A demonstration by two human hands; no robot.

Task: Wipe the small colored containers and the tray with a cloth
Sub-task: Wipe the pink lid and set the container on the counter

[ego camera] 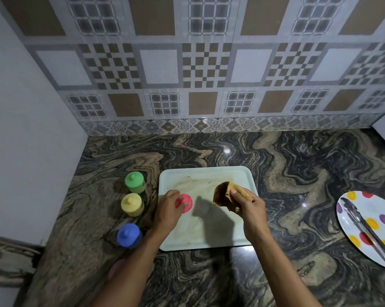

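Observation:
A pale, stained tray (pixel 236 173) lies on the marble counter. On its left part stands a pink container (pixel 186 200), and my left hand (pixel 168 209) grips it from the left side. Over the tray's right part, my right hand (pixel 250 208) holds a crumpled yellow-brown cloth (pixel 222 194), raised a little above the tray. To the left of the tray, three lidded containers stand in a row on the counter: green (pixel 134 182) at the back, yellow (pixel 132 204) in the middle, blue (pixel 129 235) nearest to me.
A white plate with coloured dots (pixel 364 220) lies at the right edge of the counter, with metal tongs (pixel 364 227) across it. A tiled wall stands behind, and a plain wall closes the left side.

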